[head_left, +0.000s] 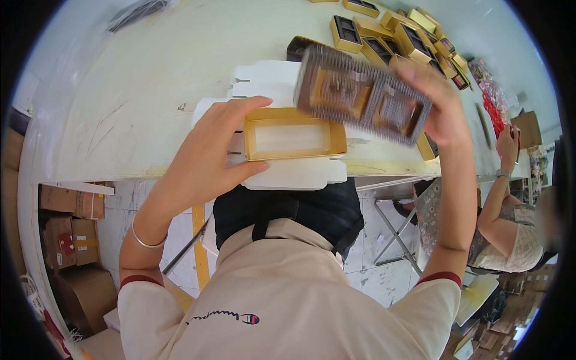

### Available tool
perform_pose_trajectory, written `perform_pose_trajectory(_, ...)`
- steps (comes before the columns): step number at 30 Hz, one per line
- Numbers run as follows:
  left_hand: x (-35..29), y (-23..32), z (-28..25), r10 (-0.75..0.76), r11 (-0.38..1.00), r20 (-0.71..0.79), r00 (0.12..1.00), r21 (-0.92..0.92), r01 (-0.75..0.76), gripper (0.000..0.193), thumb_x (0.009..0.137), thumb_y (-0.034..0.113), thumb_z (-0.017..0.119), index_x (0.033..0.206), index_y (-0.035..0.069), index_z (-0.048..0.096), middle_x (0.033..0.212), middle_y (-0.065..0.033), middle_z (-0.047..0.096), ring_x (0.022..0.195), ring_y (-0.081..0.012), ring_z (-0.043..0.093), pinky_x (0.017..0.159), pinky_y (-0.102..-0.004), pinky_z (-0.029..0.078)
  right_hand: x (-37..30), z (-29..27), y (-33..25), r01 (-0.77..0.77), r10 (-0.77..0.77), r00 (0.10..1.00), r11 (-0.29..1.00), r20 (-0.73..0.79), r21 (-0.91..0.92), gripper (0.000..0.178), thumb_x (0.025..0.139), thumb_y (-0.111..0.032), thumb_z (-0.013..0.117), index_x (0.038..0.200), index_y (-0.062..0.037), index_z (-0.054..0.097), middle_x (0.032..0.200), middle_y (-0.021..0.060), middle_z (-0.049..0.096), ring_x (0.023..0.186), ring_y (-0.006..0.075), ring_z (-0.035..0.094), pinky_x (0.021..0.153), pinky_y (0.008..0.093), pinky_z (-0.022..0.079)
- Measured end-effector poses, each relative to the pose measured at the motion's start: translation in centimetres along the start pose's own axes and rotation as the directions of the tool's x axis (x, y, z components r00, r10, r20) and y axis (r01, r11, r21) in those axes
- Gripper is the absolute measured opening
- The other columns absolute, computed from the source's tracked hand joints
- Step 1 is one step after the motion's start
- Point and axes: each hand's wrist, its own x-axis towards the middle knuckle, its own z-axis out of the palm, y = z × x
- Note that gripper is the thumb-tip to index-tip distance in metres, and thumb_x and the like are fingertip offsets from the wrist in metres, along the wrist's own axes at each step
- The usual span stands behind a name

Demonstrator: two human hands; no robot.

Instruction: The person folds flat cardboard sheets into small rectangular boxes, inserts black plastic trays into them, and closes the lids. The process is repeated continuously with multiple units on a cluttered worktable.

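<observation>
A gold rectangular box (331,143) with open top lies near the table's front edge, and a pale surface shows inside its walls. My left hand (223,144) grips its left end, index finger on the far wall and thumb on the near one. In my right hand (441,99) is a dark brown plastic tray (375,90) with two compartments, tilted above and to the right of the box. Its ridged edges are blurred, so I cannot tell whether it is one tray or several nested. Flat white cardboard pieces (300,174) lie under and around the box.
Several gold boxes with dark inserts (347,33) are piled at the back right. Another dark brown tray (303,45) sits behind the held one. Clear and red wrapping (489,90) lies farther right, near a co-worker's hand (509,147). Cardboard cartons (63,240) stand below at left.
</observation>
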Motion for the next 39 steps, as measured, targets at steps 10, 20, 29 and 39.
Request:
perform_pose_trajectory(10,1.1,0.3,-0.3,0.078,0.991,0.096,0.992,0.102,-0.088,0.076,0.068,0.005,0.078,0.135,0.012,0.044,0.128,-0.0101,0.053,0.117,-0.0306,0.048,0.1,-0.0377,0.039,1.7,1.5,1.5,-0.489,0.485,0.872,0.868,-0.064,-0.082,0.025,0.089,-0.025,0.059,0.089,0.0009,0.058,0.064,0.0052,0.062,0.039,0.0116,0.055,0.03,0.0231,0.04)
perform_pose_trajectory(20,1.4,-1.2,-0.5,-0.097,0.993,0.187,0.978,-0.048,0.108,0.074,0.068,0.007,0.079,0.134,0.013,0.046,0.13,-0.0087,0.052,0.117,-0.027,0.05,0.099,-0.039,0.044,1.0,3.8,1.3,-0.016,0.011,1.0,0.755,-0.012,-0.655,0.051,0.093,-0.05,0.053,0.123,-0.0081,0.056,0.092,0.0064,0.059,0.089,0.0145,0.053,0.074,0.0317,0.046)
perform_pose_trajectory(29,2.2,-1.7,-0.7,-0.047,0.983,0.26,0.965,-0.161,0.091,0.071,0.068,-0.002,0.075,0.133,0.012,0.049,0.133,-0.0086,0.047,0.123,-0.026,0.047,0.104,-0.0383,0.041,-0.6,3.9,3.1,0.619,-0.327,0.785,0.366,0.527,-0.695,0.057,0.068,-0.042,0.074,0.108,-0.003,0.065,0.084,0.0106,0.059,0.077,0.0274,0.054,0.068,0.0334,0.044)
perform_pose_trajectory(39,2.0,-2.5,-1.0,0.112,0.993,0.253,0.961,0.004,-0.117,0.073,0.072,0.014,0.074,0.139,0.011,0.045,0.149,-0.0119,0.033,0.136,-0.0324,0.033,0.109,-0.0424,0.032,-1.1,4.8,2.7,0.657,-0.315,0.753,0.4,0.578,-0.639,0.036,0.074,-0.019,0.071,0.105,0.0004,0.066,0.084,0.0113,0.055,0.071,0.025,0.055,0.064,0.0346,0.045)
